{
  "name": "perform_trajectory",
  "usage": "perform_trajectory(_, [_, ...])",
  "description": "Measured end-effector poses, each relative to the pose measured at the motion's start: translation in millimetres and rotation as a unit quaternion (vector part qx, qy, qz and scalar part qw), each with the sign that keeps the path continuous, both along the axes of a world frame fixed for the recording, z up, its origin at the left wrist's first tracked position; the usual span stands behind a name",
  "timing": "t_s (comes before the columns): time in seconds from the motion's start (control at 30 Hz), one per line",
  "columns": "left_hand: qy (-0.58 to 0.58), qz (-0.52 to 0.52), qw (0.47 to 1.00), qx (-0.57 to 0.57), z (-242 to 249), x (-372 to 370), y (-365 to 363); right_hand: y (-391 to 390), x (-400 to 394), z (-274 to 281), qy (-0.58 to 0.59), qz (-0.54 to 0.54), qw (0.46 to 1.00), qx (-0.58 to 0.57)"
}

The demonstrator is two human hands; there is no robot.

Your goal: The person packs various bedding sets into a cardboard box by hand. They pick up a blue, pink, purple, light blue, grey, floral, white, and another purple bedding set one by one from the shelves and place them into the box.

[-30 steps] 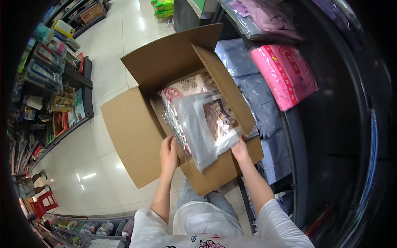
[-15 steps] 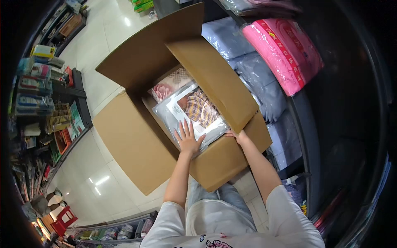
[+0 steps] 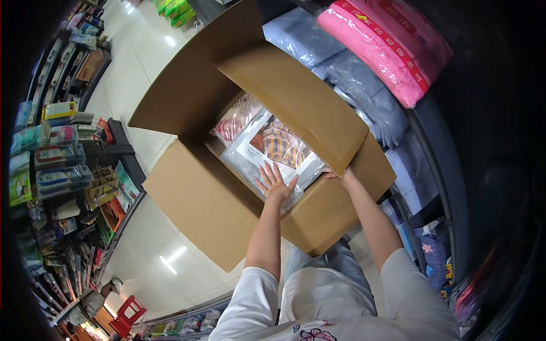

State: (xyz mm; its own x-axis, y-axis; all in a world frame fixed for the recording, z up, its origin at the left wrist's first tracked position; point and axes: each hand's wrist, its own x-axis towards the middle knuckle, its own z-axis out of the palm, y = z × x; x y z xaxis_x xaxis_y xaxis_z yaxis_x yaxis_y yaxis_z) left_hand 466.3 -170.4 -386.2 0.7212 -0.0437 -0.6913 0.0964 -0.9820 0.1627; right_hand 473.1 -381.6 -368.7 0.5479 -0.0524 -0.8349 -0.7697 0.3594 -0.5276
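Observation:
An open cardboard box [image 3: 199, 204] stands in front of me with its flaps spread. Inside lies a clear plastic package [image 3: 242, 153] with a plaid fabric panel [image 3: 282, 146], and beyond it a pink floral package [image 3: 233, 124]. My left hand [image 3: 275, 183] rests flat on the lower part of the plaid package, fingers spread. At the package's right corner, my right hand [image 3: 336, 173] reaches in under the box's right flap. Its fingers are partly hidden there, so whether they grip anything is unclear.
Grey-blue bagged textiles [image 3: 369, 94] and a pink plastic-wrapped bundle [image 3: 387, 42] lie on a shelf to the right. Shelves of packaged goods [image 3: 62, 170] line the left. A red stool [image 3: 126, 317] stands at lower left on the tiled floor [image 3: 136, 238].
The view has shifted, so the box and hands appear farther right. My left hand still lies on the plaid package, and my right hand remains at its right corner.

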Motion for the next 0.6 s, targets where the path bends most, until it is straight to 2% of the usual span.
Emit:
perform_trajectory(0.07, [0.011, 0.010, 1.000, 0.010, 1.6, 0.6, -2.4, -3.4, -7.1, 10.9, -0.016, -0.033, 0.999, 0.030])
perform_trajectory(0.13, [0.009, 0.004, 1.000, 0.029, 4.0, 0.0, -4.9, -11.4, -21.7, 18.4, -0.182, 0.127, 0.975, -0.001])
perform_trajectory(0.17, [0.008, 0.004, 0.999, 0.046, 6.6, 0.0, -6.7, -14.9, -30.7, 15.2, -0.184, 0.121, 0.975, -0.001])
perform_trajectory(0.23, [0.000, 0.002, 0.999, 0.049, 8.0, -1.1, -7.8, -20.6, -46.2, 16.4, -0.200, 0.023, 0.973, 0.112])
perform_trajectory(0.27, [-0.004, 0.004, 0.999, 0.053, 8.4, -1.3, -7.9, -26.6, -55.3, 22.7, -0.207, 0.015, 0.972, 0.111])
perform_trajectory(0.33, [-0.023, -0.009, 0.998, 0.057, 7.6, -6.4, -7.1, -39.4, -80.3, 37.3, -0.126, 0.043, 0.991, -0.007])
perform_trajectory(0.43, [-0.181, -0.009, 0.983, 0.018, 3.7, -20.3, -6.4, -81.0, -146.4, 9.7, -0.051, 0.064, 0.996, -0.038])
perform_trajectory(0.47, [-0.189, -0.021, 0.982, 0.017, 5.9, -24.9, -7.4, -95.6, -173.9, 5.8, -0.034, 0.053, 0.997, -0.051])
perform_trajectory(0.53, [-0.272, -0.014, 0.962, -0.004, 11.1, -33.0, -8.2, -134.8, -243.2, -34.0, 0.037, 0.106, 0.984, -0.141])
perform_trajectory(0.57, [-0.292, -0.016, 0.956, -0.021, 10.1, -39.2, -6.2, -143.8, -271.0, -29.1, 0.052, 0.174, 0.945, -0.271])
perform_trajectory(0.6, [-0.311, -0.018, 0.949, -0.040, 10.2, -46.3, -3.3, -151.7, -302.1, -23.9, 0.072, 0.236, 0.884, -0.397])
